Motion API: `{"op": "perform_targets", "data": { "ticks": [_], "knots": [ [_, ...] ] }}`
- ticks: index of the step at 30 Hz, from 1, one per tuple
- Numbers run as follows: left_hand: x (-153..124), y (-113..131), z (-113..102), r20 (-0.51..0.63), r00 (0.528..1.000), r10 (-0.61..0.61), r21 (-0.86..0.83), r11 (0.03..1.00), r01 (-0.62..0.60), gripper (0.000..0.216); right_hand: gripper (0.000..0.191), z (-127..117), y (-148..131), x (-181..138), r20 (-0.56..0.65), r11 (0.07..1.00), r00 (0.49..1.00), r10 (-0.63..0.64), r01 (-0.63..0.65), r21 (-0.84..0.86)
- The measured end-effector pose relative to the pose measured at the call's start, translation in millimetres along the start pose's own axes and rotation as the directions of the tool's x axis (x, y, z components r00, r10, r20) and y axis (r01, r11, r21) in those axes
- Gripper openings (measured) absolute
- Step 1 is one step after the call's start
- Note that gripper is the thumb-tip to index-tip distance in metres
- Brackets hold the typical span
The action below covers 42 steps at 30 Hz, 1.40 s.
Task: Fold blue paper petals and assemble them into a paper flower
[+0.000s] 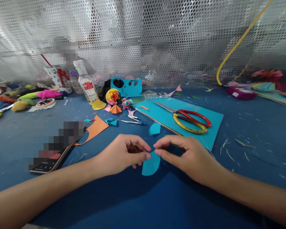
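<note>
Over the near part of the tabletop (133, 203), the blue paper piece (151, 165) is pinched at its top in the grip of left hand (127, 152) and right hand (184, 154); pulled unevenly, it could be torn or creased askew.

The left hand (132, 151) and right hand (181, 152) are holding a blue paper piece (151, 165) in a fingertip grip over the bench (138, 200). Another blue piece (154, 129) is lying just beyond them. Scissors (179, 112) with red and yellow handles are resting on a blue sheet (215, 122), and a bottle (88, 87) is standing farther back.
</note>
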<state>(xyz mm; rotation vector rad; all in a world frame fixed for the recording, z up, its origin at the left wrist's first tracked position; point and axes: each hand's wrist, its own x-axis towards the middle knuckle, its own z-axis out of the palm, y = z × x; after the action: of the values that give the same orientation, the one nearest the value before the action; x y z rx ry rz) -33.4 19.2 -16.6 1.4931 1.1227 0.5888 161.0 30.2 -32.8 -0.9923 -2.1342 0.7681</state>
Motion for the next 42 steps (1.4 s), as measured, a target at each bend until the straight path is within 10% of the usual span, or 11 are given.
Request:
{"op": "perform_targets", "data": {
  "ticks": [7, 12, 19, 25, 42],
  "knots": [
    [-6, -6, 6, 0.061, 0.998, -0.004, 0.256, 0.967, -0.012, 0.011, 0.01, 2, -1, -8, 0.12, 0.919, 0.967, -0.227, 0.253, -0.303],
    [-10, -16, 10, 0.107, 0.951, 0.291, 0.638, 0.713, -0.29, 0.015, 0.013, 6, 8, -6, 0.208, 0.831, 0.933, -0.295, 0.358, -0.426],
    [-15, -5, 8, 0.149, 0.97, 0.192, 0.82, 0.525, -0.229, 0.024, 0.022, -1, 5, -11, 0.403, 0.702, 0.82, -0.408, 0.563, -0.436],
    [-13, -2, 5, 0.116, 0.986, 0.124, 0.798, 0.579, -0.166, 0.037, 0.028, -6, 8, -5, 0.312, 0.766, 0.901, -0.302, 0.424, -0.483],
    [-11, -16, 16, -0.043, 0.987, 0.154, 0.657, 0.749, -0.088, 0.013, 0.01, 0, 15, 0, 0.32, 0.897, 0.916, -0.242, 0.337, -0.287]
  ]
}}
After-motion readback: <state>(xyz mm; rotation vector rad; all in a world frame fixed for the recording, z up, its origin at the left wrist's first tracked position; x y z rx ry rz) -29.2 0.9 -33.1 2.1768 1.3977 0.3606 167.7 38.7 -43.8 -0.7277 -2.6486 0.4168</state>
